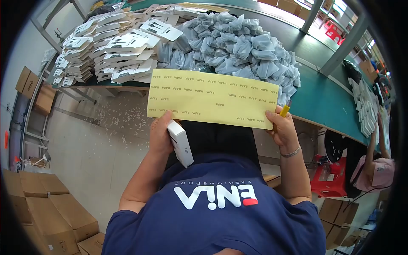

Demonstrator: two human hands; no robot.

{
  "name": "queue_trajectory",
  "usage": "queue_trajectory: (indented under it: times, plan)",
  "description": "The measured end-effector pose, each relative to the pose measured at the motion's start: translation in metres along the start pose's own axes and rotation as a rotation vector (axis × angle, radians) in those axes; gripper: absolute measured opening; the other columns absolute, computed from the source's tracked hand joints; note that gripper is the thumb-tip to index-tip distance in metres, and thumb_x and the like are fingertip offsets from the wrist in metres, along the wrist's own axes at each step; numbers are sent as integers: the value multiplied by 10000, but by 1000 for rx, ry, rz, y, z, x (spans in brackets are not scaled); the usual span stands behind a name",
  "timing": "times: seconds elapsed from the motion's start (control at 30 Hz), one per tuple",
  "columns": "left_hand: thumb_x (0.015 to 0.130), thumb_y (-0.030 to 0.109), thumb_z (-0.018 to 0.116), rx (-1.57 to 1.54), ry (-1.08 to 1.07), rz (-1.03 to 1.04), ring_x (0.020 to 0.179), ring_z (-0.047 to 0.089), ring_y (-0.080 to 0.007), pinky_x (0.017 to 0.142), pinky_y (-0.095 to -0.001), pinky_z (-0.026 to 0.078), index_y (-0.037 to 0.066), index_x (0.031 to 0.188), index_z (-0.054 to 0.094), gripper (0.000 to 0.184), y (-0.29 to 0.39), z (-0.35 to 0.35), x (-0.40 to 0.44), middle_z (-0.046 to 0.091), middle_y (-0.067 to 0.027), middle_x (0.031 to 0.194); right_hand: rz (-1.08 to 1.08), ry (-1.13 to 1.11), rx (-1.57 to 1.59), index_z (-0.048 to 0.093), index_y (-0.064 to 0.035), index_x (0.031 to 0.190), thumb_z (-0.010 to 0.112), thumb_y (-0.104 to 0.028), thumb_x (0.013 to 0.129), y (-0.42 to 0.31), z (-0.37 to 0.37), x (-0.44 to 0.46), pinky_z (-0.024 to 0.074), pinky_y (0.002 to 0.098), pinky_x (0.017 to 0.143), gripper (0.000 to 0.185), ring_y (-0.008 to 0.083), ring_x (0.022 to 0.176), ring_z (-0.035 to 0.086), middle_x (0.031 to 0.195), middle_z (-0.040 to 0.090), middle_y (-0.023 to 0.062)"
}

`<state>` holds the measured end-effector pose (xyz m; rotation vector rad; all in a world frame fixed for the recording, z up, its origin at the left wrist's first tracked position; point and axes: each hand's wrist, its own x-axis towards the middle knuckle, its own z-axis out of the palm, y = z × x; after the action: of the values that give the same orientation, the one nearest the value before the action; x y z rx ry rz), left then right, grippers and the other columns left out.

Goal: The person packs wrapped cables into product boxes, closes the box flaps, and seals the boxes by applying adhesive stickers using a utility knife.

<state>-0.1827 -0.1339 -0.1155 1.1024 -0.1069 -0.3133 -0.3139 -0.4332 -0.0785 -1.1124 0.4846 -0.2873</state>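
A green counter (pixel 309 102) carries heaped grey bags (pixel 242 46) and stacked white packages (pixel 127 46) beyond the yellow sheet (pixel 208 97). Spaced apart, the left hand (pixel 160 132) and right hand (pixel 282 127) pinch the sheet's opposite ends; the left also holds a white box (pixel 181 143) below it, the right a yellow tool (pixel 284 111) beside it.

The label sheet (pixel 204 98) looks like smooth, matt paper; the white box (pixel 182 144) just below it, like smooth card. Beyond the sheet, the bags (pixel 238 40) are thin, crinkled plastic. Right of it, the stool (pixel 325 183) is glossy plastic; below it, the shirt (pixel 212 227) is matt cloth.
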Motion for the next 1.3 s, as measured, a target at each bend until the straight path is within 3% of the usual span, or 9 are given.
queue_trajectory:
  times: [0.23, 0.4, 0.53, 0.73, 0.9, 1.03, 1.3]
  plan:
    - [954, 248, 510, 46, 89, -122, 422, 530, -172, 405, -265, 416, -62, 1023, 591, 327, -10, -8, 1, 601, -123, 614, 59, -41, -85, 643, 41, 1046, 625, -37, 864, 12, -22, 6, 307, 146, 353, 199, 45, 429, 436, 713, 635, 76]
    - [920, 210, 566, 94, 144, -222, 576, 577, -151, 525, -240, 445, -55, 1051, 617, 300, -10, -19, 2, 648, -121, 768, 78, 18, -223, 656, 35, 1029, 630, -53, 867, 21, -39, -1, 306, 149, 378, 186, 42, 434, 418, 697, 626, 53]
    - [893, 179, 611, 134, 152, -318, 700, 616, -134, 621, -220, 469, -50, 1073, 637, 293, -11, -31, 7, 685, -119, 892, 104, -79, -316, 627, 42, 1051, 633, -57, 864, 41, -55, -10, 316, 156, 397, 212, 56, 438, 437, 714, 632, 49]
    - [885, 150, 604, 226, 175, -401, 710, 615, -134, 639, -221, 471, -51, 1073, 637, 277, -14, -49, 7, 684, -127, 897, 244, -121, -227, 624, 49, 1059, 632, -47, 859, 56, -51, -23, 353, 166, 449, 221, 68, 486, 470, 732, 632, 55]
    - [877, 143, 596, 250, 304, -356, 601, 613, -155, 554, -232, 475, -78, 1064, 622, 290, 2, -24, 10, 676, -134, 805, 318, -83, 5, 657, 46, 1050, 636, -51, 869, 60, -51, -21, 363, 170, 503, 207, 61, 538, 465, 742, 631, 40]
    - [873, 153, 582, 275, 147, -359, 449, 566, -179, 437, -254, 456, -102, 1035, 606, 303, 31, -19, 1, 643, -136, 679, 321, -3, 128, 646, 53, 1073, 621, -50, 877, 50, -39, -20, 343, 164, 494, 223, 59, 524, 448, 745, 625, 37]
    - [880, 177, 561, 279, 276, -310, 353, 509, -191, 364, -270, 426, -105, 984, 598, 303, 32, -1, 8, 603, -132, 594, 390, -104, 162, 638, 55, 1084, 611, -54, 882, 55, -47, -4, 329, 165, 475, 231, 58, 516, 452, 754, 630, 45]
